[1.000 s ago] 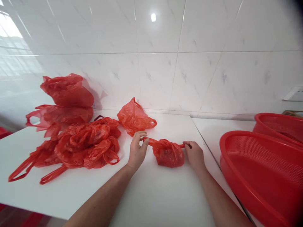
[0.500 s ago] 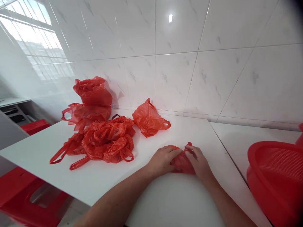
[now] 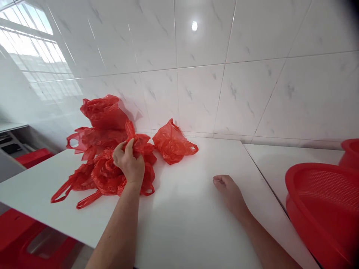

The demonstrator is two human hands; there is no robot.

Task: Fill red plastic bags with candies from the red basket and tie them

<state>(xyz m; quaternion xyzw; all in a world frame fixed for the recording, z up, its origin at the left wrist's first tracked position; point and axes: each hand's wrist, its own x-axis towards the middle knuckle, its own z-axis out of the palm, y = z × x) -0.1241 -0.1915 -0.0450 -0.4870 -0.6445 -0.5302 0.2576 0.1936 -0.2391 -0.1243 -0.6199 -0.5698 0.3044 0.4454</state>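
My left hand (image 3: 129,160) is closed on a crumpled red plastic bag (image 3: 142,144), above a heap of red plastic bags (image 3: 108,175) on the white table (image 3: 182,220). Part of the heap is hidden behind that hand and wrist. Over the right part of the tabletop is my right hand (image 3: 228,190), its fingers curled together and no bag showing in them. A single red plastic bag (image 3: 174,144) with a loop handle lies near the wall, to the right of the heap.
More red bags (image 3: 105,114) are stacked against the tiled wall (image 3: 196,101) at the back left. A red perforated basket (image 3: 297,190) stands at the right, with another red container (image 3: 350,149) behind it. Below the table's left edge is a red stool (image 3: 17,228).
My left hand has moved left from the front of the table to the heap, carrying the red bag. My right hand has let go of the bag and its fingers have curled in.
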